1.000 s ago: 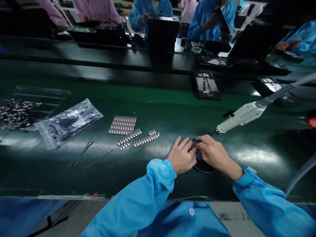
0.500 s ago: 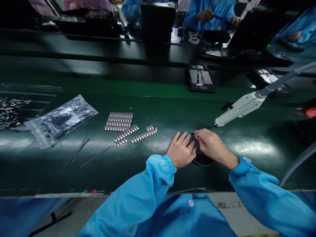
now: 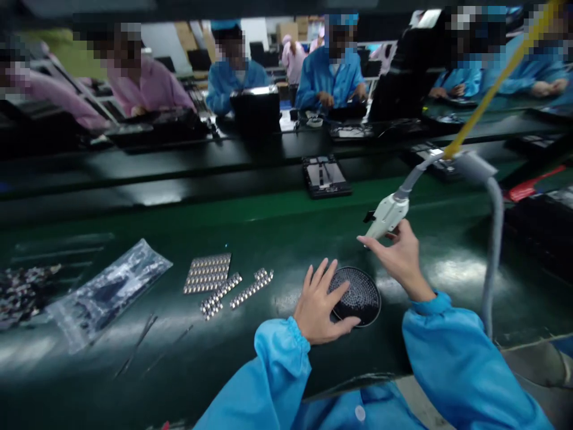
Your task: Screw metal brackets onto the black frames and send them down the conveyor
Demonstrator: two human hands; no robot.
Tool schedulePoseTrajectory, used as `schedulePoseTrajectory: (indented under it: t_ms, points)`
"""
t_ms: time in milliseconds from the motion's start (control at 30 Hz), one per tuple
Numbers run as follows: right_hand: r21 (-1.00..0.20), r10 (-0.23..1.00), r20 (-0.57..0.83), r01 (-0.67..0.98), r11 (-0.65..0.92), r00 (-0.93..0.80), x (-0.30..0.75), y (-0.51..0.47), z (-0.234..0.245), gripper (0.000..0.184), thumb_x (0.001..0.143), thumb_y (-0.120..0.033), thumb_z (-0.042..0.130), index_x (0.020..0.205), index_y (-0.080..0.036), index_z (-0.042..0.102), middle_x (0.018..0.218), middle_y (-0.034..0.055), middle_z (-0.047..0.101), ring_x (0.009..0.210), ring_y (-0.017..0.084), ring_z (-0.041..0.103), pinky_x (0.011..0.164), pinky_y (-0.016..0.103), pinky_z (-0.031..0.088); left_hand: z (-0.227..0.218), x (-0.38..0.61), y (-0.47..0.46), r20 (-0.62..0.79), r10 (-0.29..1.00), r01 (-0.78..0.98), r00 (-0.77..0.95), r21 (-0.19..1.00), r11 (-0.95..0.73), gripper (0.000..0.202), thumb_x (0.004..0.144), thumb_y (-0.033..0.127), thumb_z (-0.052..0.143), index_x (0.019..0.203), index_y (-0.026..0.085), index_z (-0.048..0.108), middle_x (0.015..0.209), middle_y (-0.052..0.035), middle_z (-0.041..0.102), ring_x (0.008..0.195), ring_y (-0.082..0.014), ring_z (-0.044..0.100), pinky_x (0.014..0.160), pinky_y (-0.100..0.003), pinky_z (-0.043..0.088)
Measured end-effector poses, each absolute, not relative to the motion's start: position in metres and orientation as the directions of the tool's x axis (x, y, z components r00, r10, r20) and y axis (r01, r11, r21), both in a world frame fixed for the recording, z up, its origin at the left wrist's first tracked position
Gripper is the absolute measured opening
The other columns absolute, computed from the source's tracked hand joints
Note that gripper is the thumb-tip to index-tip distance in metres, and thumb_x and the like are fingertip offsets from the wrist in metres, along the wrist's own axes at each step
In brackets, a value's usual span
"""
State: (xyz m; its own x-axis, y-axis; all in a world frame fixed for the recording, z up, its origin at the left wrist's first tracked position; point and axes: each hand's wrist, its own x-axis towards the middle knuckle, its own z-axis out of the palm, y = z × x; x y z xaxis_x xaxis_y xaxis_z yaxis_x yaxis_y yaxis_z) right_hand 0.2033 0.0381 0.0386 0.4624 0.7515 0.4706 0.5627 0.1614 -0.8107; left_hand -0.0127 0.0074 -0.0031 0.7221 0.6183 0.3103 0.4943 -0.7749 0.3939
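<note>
A round black dish [image 3: 360,295] dotted with small screws lies on the dark green bench. My left hand [image 3: 320,304] rests on its left edge, fingers spread and thumb against the front rim. My right hand [image 3: 398,257] is raised above and behind the dish, fingers partly curled just under the tip of a white electric screwdriver [image 3: 387,216] that hangs from a grey hose. The fingers touch or nearly touch the tool and are not closed round it.
Strips and a sheet of small metal parts [image 3: 208,275] lie to the left, then a clear plastic bag [image 3: 107,292] and thin tweezers [image 3: 138,343]. A black device tray [image 3: 324,176] sits on the belt behind. Other workers sit across the line. A yellow cord [image 3: 496,83] and a grey hose [image 3: 492,251] hang at right.
My right hand left the dish and rose to the hanging screwdriver. My left hand opened and stayed on the dish. The camera tilted up, showing the workers opposite.
</note>
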Motion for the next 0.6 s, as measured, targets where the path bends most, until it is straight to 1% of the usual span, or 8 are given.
schedulePoseTrajectory:
  t_ms: [33,100,167,233,300,400,467,600]
  points:
    - [-0.842,0.768,0.434,0.514,0.161,0.471,0.202,0.047,0.038,0.063,0.063,-0.043,0.082,0.114,-0.015,0.059,0.102,0.0111,0.067,0.087,0.025,0.065,0.077,0.042,0.055,-0.003,-0.014,0.008,0.290,0.611,0.499,0.737,0.377,-0.780,0.074,0.074,0.062,0.064,0.133,0.019,0.053,0.154,-0.0224,0.024,0.143,-0.0421,0.016,0.104,-0.071,0.022]
    - [-0.890,0.793,0.373,0.427,0.159,0.483,0.202,0.062,0.036,0.056,0.064,-0.040,0.080,0.110,-0.014,0.062,0.096,0.0107,0.070,0.081,0.025,0.066,0.076,0.042,0.055,-0.005,-0.016,0.006,0.257,0.586,0.498,0.769,0.334,-0.800,0.080,0.071,0.067,0.064,0.136,0.023,0.049,0.156,-0.0215,0.018,0.143,-0.0447,0.012,0.102,-0.075,0.019]
    - [-0.911,0.803,0.347,0.377,0.166,0.484,0.207,0.069,0.033,0.047,0.066,-0.038,0.077,0.104,-0.013,0.066,0.091,0.0100,0.072,0.080,0.025,0.068,0.075,0.042,0.055,-0.006,-0.019,0.002,0.252,0.539,0.466,0.804,0.296,-0.834,0.075,0.073,0.066,0.063,0.135,0.026,0.051,0.157,-0.0189,0.017,0.144,-0.0444,0.010,0.102,-0.076,0.016]
    - [-0.917,0.799,0.345,0.360,0.175,0.492,0.214,0.070,0.029,0.038,0.065,-0.036,0.076,0.094,-0.013,0.068,0.085,0.0091,0.073,0.077,0.025,0.068,0.074,0.041,0.055,-0.006,-0.021,0.000,0.266,0.492,0.425,0.829,0.273,-0.863,0.070,0.075,0.065,0.062,0.133,0.026,0.053,0.157,-0.0171,0.020,0.144,-0.0429,0.009,0.104,-0.075,0.014]
    - [-0.918,0.774,0.348,0.359,0.167,0.530,0.224,0.067,0.025,0.035,0.063,-0.035,0.077,0.089,-0.013,0.069,0.082,0.0088,0.073,0.075,0.025,0.068,0.072,0.041,0.055,-0.003,-0.017,0.001,0.268,0.500,0.435,0.824,0.267,-0.860,0.069,0.077,0.066,0.059,0.133,0.026,0.053,0.157,-0.0165,0.020,0.144,-0.0425,0.009,0.104,-0.074,0.013]
    - [-0.928,0.739,0.335,0.338,0.153,0.584,0.237,0.059,0.021,0.034,0.064,-0.033,0.074,0.090,-0.012,0.069,0.083,0.0100,0.073,0.067,0.024,0.068,0.066,0.040,0.056,0.004,0.001,0.008,0.216,0.580,0.528,0.785,0.257,-0.810,0.069,0.081,0.067,0.053,0.134,0.024,0.052,0.157,-0.0172,0.019,0.144,-0.0439,0.009,0.104,-0.076,0.013]
    - [-0.938,0.731,0.323,0.309,0.160,0.601,0.243,0.055,0.018,0.032,0.066,-0.033,0.071,0.091,-0.012,0.068,0.086,0.0108,0.073,0.061,0.023,0.068,0.061,0.038,0.056,0.008,0.015,0.008,0.177,0.606,0.563,0.776,0.239,-0.791,0.068,0.082,0.067,0.051,0.134,0.023,0.052,0.157,-0.0171,0.019,0.144,-0.0444,0.009,0.103,-0.077,0.012]
    - [-0.943,0.737,0.321,0.273,0.190,0.596,0.247,0.050,0.013,0.032,0.067,-0.032,0.071,0.093,-0.013,0.068,0.087,0.0105,0.074,0.058,0.022,0.068,0.061,0.037,0.057,0.011,0.023,-0.003,0.127,0.549,0.510,0.826,0.247,-0.824,0.067,0.083,0.066,0.049,0.134,0.024,0.051,0.158,-0.0144,0.019,0.144,-0.0434,0.009,0.104,-0.077,0.009]
